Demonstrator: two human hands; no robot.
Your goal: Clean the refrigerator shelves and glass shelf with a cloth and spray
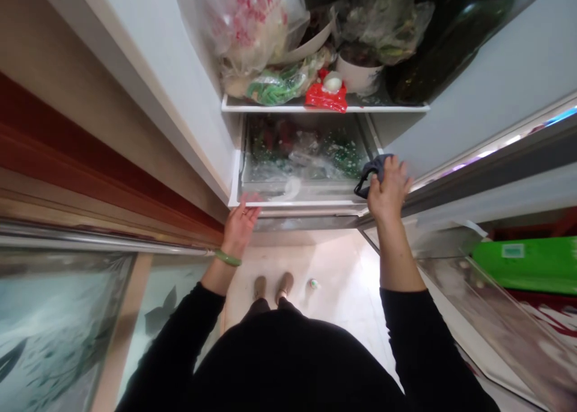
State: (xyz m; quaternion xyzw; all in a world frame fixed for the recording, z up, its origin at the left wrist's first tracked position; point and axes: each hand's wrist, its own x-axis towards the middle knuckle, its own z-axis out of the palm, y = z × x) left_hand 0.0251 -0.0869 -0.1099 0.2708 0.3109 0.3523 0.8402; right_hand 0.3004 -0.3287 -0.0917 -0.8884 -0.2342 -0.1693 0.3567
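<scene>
Head view: right hand (388, 191) curled on cloth (370, 175), open left hand (241, 221) at drawer (306, 193)

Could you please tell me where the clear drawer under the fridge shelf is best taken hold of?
Probably by its white front lip, from the front and above: the clear drawer is wide and its lip faces outward. The left hand touches the lip's left end; the right hand holds a dark cloth by the right end.

Red pkt (325, 96), white bowl (358, 75), green veg bag (270, 89), green box (532, 265)
</scene>
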